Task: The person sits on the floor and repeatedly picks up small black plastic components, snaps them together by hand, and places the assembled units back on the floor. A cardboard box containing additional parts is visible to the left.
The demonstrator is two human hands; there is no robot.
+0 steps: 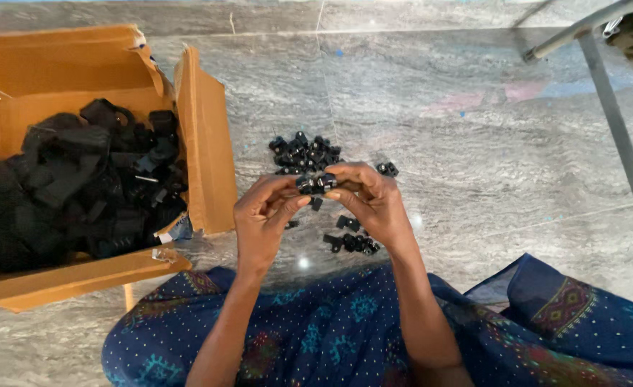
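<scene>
Both my hands meet over the stone floor and pinch one small black plastic clip (317,183) between their fingertips. My left hand (265,215) grips its left end, my right hand (372,201) its right end. Just beyond the hands lies a pile of several similar black clips (304,152). A smaller cluster of black clips (352,242) lies under my right hand, near my lap. One more clip (387,170) sits to the right of my right hand.
An open cardboard box (205,143) full of black straps and buckles (80,186) stands at the left. A metal frame leg (621,136) runs down the right side. My blue patterned garment (345,330) covers the lower part of the view.
</scene>
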